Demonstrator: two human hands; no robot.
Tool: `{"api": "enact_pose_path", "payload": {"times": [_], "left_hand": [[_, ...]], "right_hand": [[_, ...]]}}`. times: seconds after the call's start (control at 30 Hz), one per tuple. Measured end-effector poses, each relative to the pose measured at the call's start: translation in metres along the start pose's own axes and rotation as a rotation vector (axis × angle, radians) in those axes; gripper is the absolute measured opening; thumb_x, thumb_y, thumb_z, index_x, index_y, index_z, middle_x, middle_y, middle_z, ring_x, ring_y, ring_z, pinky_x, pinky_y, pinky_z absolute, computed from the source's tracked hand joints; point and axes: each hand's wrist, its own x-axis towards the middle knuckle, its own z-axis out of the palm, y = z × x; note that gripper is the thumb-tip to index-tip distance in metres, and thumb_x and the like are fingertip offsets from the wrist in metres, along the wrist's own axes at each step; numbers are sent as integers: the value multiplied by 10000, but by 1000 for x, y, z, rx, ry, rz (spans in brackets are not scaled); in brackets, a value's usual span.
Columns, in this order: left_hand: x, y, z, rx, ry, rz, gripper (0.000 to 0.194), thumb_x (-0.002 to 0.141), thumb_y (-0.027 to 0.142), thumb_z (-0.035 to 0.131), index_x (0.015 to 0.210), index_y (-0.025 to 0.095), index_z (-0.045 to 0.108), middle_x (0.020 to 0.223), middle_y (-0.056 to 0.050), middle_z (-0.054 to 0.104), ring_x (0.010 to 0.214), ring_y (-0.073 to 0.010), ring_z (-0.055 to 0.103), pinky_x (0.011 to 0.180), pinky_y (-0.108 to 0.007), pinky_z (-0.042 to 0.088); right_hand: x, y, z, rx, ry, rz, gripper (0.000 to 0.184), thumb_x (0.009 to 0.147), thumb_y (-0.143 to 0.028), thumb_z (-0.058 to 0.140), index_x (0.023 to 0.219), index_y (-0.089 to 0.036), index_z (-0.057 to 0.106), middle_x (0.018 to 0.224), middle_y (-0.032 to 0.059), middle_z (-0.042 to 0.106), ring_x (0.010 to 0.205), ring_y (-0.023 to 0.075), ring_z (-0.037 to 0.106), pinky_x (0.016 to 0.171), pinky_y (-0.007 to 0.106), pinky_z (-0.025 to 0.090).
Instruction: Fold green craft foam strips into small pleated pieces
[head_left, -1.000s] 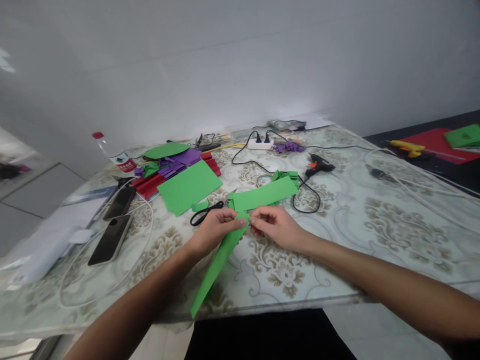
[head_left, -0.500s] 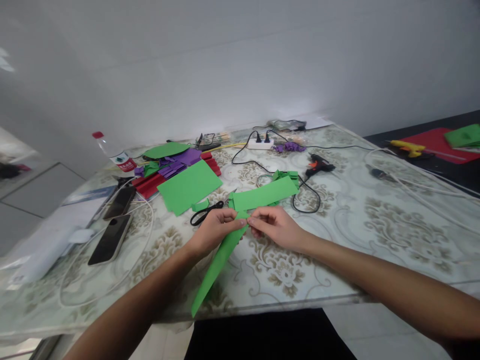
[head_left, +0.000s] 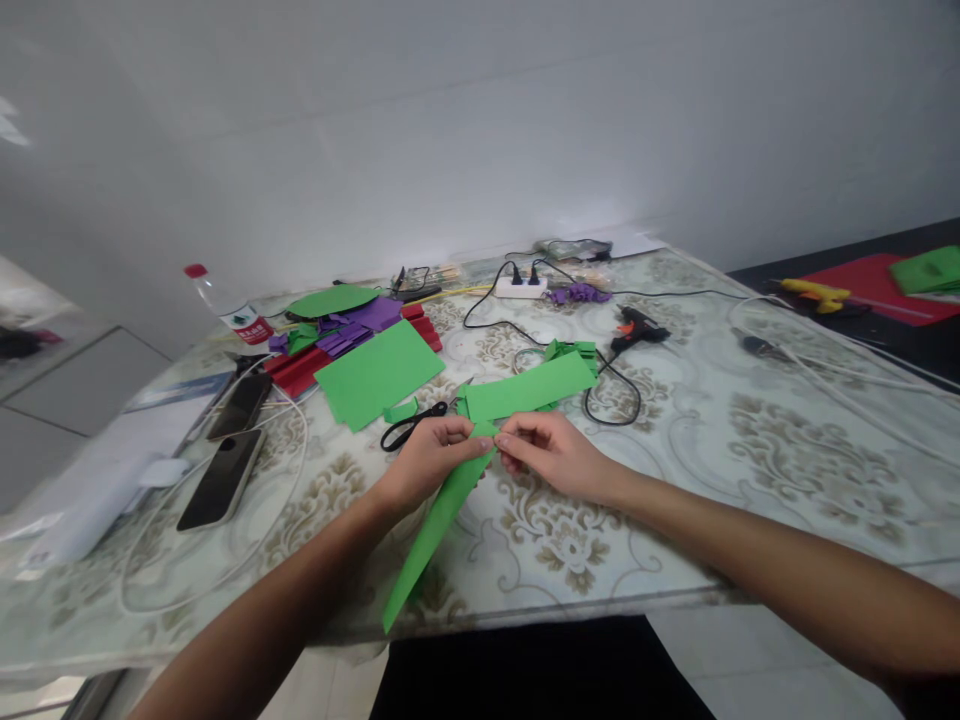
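Strip of green paper [head_left: 429,548], pinched at its upper end by left hand [head_left: 426,462] and right hand [head_left: 557,457] over the table [head_left: 675,530], seemed part-worked; crumpled green pieces [head_left: 588,355] looked done, rectangular green sheets [head_left: 380,376] unworked.

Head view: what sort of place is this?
Probably a home table used for crafts: the flowered tablecloth looks domestic, while the scissors, black glue gun and held green strip suggest craft work.

A long green strip [head_left: 431,540] slants down leftward, its top end pinched.
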Motion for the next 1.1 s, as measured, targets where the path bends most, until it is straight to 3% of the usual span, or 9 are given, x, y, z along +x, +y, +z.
{"api": "enact_pose_path", "payload": {"times": [0.67,1.1], "left_hand": [[2,1,0,-129,81,-32,304,811,442,713,742,149,674,588,35,547,509,-77,425,483,-209,283],[4,-3,-1,-143,105,21,271,811,415,724,764,158,653,612,48,546,528,-77,426,523,-215,279]], "right_hand": [[1,-3,-2,6,64,4,426,858,-568,651,741,-161,613,664,11,617,606,132,580,609,261,484],[1,-3,-2,-1,67,5,421,852,-567,656,745,-162,619,657,11,619,596,133,583,598,261,489]]}}
